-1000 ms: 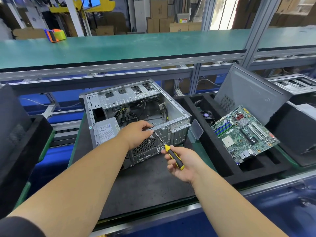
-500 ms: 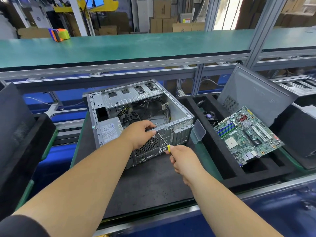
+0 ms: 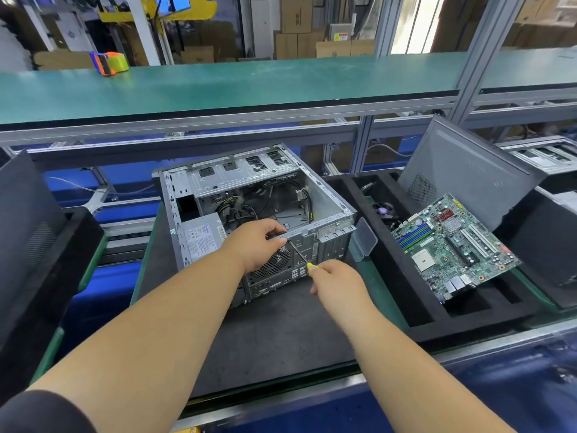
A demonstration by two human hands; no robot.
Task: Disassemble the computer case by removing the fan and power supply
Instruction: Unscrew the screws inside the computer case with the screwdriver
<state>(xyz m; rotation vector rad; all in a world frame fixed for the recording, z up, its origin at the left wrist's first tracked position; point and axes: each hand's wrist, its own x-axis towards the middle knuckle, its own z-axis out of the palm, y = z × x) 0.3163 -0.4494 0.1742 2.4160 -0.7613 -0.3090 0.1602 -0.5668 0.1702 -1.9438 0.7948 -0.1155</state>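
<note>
The computer case lies open on the mat; left of its fan grille sits the power supply, and the left hand still grips the rear edge. Right of the grille, the right hand has closed up round the screwdriver, so loosening a fan screw is likely beginning

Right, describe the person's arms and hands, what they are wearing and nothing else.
Both forearms are bare, and the left hand and right hand wear no gloves. No watch, ring or wristband shows. A dark, near-black sleeve covers the left upper arm at the bottom edge of the head view. No sleeve shows on the right arm.
</note>
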